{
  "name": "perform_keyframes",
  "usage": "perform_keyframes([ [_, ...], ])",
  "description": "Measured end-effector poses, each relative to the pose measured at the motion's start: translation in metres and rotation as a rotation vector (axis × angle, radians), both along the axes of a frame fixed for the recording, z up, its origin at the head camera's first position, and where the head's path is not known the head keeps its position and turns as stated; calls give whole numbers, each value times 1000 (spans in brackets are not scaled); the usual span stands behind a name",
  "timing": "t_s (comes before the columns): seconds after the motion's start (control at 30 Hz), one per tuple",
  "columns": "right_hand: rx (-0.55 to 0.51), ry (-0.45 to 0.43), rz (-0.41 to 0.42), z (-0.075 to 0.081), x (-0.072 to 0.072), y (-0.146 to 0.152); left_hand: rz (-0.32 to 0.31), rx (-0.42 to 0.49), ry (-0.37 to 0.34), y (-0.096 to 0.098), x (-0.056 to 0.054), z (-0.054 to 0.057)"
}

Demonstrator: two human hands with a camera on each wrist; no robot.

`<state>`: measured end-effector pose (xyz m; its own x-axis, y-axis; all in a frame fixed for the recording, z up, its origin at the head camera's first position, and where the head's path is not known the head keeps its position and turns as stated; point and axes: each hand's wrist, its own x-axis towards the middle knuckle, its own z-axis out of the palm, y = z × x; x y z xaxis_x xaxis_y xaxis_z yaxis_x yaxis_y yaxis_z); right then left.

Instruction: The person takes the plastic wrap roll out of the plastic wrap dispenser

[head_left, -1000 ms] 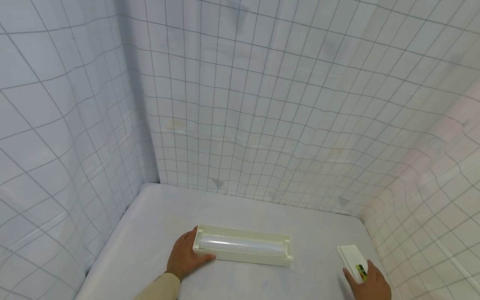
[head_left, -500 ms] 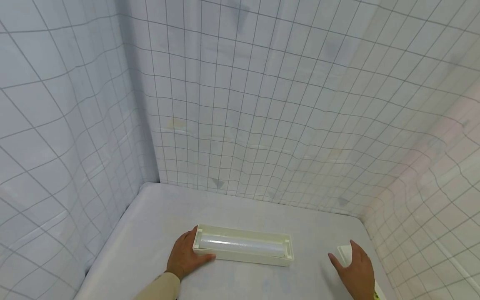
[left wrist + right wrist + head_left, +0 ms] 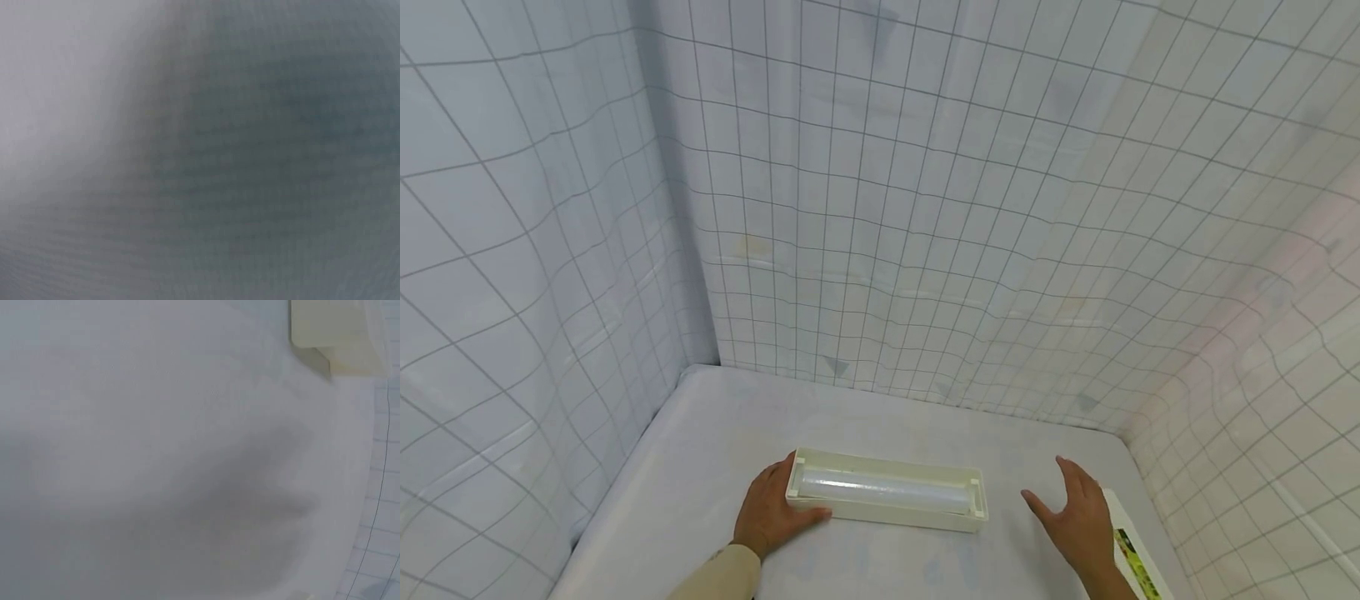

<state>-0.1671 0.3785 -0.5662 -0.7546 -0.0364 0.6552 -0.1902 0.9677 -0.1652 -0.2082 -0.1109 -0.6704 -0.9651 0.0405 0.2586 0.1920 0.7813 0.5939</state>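
A long cream plastic box (image 3: 895,514) lies on the white surface in the head view, open side up, with a roll of clear film (image 3: 883,490) inside. Around its left end my left hand (image 3: 771,512) grips, thumb along the near wall and fingers behind the end. My right hand (image 3: 1078,525) hovers to the right of the box, thumb and fingers spread, holding nothing. Partly hidden behind it lies a white lid (image 3: 1141,557) with a yellow-green label. One corner of the box (image 3: 331,328) shows in the right wrist view. The left wrist view is only blur.
The white tabletop (image 3: 880,417) is enclosed by grid-patterned cloth at the back (image 3: 880,250), the left (image 3: 512,292) and the right (image 3: 1262,400). A hand-shaped shadow falls on the surface in the right wrist view.
My right hand has released the lid and moved left and away from me, towards the box. The lid stays at the right. My left hand and the box have not moved.
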Motion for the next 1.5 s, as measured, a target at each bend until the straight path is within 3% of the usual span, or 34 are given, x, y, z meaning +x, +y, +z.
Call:
perform_keyframes([
  [0.2, -20, -73, 26, 2, -6, -24, 0, 9, -30, -1, 0, 1],
  [0.33, -32, -75, 65, 3, -9, -40, 2, 11, -49, -1, 1, 3],
  [0.53, -23, -68, 194, 4, -13, -62, 8, 16, -43, -1, 2, 4],
  [0.97, -83, -242, 327, -1, -19, -95, 14, 10, -24, 0, 3, 1],
  [1.3, -196, -578, 303, -7, -23, -107, 17, 26, -65, 0, 4, 5],
  [1.5, -220, -670, 310, -11, -28, -110, 13, 21, -71, 0, 5, 6],
])
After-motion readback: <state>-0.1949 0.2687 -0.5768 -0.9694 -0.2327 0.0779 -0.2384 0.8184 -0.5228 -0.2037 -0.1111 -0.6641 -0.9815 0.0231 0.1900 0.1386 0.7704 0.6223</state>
